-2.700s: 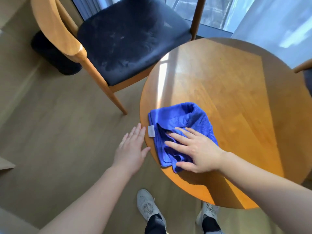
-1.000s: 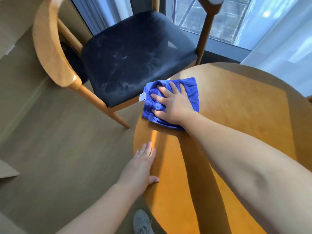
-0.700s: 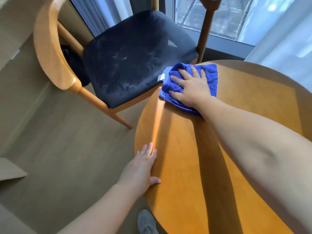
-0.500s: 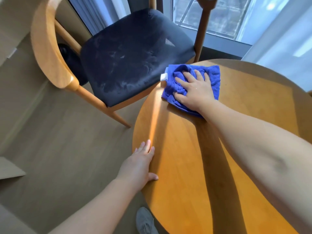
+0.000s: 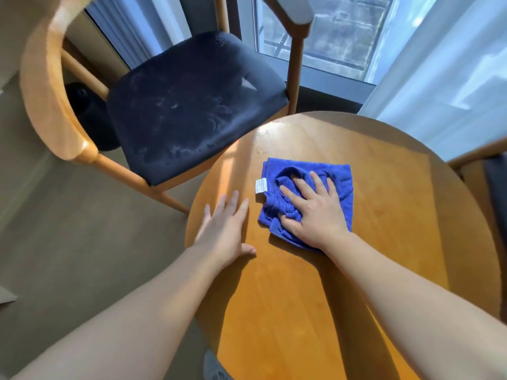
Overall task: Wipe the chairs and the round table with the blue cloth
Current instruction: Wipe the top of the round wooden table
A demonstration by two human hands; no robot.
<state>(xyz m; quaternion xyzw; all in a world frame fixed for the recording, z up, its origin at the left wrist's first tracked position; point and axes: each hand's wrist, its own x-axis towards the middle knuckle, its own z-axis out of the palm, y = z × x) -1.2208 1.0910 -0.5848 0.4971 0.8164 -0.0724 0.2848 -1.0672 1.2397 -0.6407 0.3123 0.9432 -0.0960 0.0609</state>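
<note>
A royal-blue cloth (image 5: 337, 174) with white tag (image 5: 261, 185) is recorded on an amber-orange wood-grain round table (image 5: 397, 215), beside a chair (image 5: 189, 111) of pale honey wood with dust-streaked navy-black seat, on grey-beige floor (image 5: 82, 242).

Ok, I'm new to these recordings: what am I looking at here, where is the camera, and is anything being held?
No machine: a person's two bare hands, filmed by a camera worn on the head, looking down. The right hand lies flat on a blue cloth, pressing it onto the round wooden table; nothing is gripped. The left hand rests open at the table's edge. Nothing else lies on the table. A wooden chair with a dark seat stands beside it, by the window.
</note>
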